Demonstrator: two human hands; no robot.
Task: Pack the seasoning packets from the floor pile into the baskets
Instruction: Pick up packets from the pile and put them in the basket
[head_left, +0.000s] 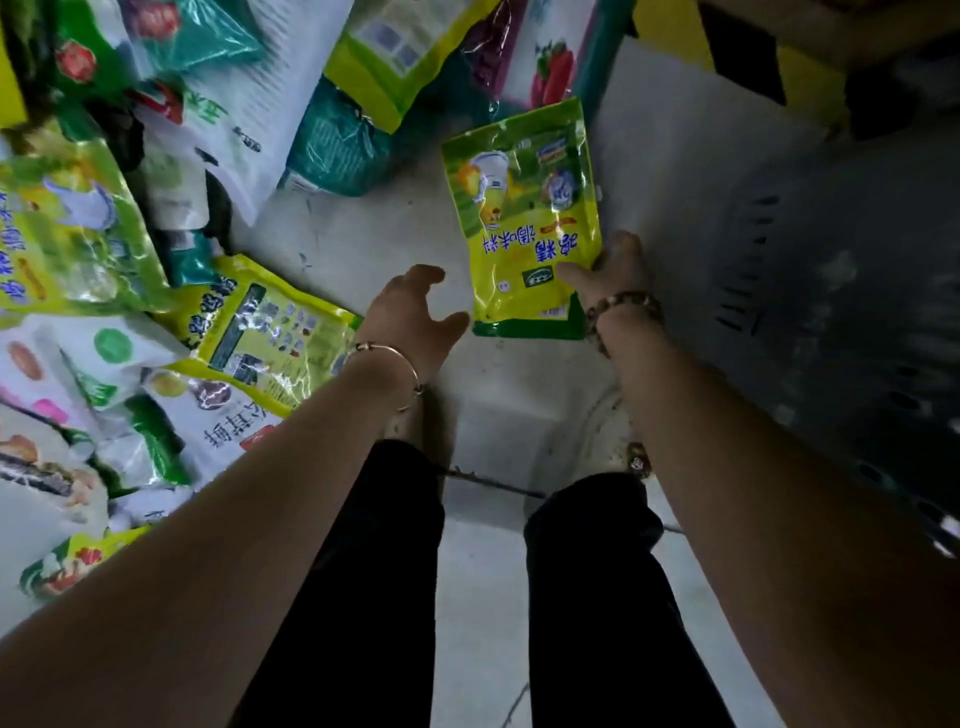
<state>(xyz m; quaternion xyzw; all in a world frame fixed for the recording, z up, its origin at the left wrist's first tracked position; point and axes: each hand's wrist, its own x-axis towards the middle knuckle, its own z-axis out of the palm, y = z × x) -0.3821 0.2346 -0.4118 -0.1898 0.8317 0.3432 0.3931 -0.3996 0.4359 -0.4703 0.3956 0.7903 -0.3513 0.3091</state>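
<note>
Head view, looking down at the floor (363, 223).

Right hand (613, 270), centre right of frame: grips the yellow-green packet (524, 218) at its lower right corner, thumb laid on the printed face, the other fingers hidden behind it. Bead bracelet (623, 306) on that wrist.

Packet: centre of frame, slightly right, printed face up and text upside down to the camera. Its top edge reaches the packets at upper centre. Lifted or lying flat on the floor: cannot tell.

Left hand (410, 312), centre of frame: fingers spread and loosely curved, holding nothing. Its fingertips are just beside the packet's lower left corner; contact not clear. Thin bangle (395, 358) on that wrist.

Pile (104, 234): many packets, mostly green, yellow and white, overlapping along the left side and across the top of frame.

Basket (831, 312): dark, slotted wall, right side of frame, blurred, just beside the right hand. Contents not visible.

Lower centre: black trouser legs (597, 597).
</note>
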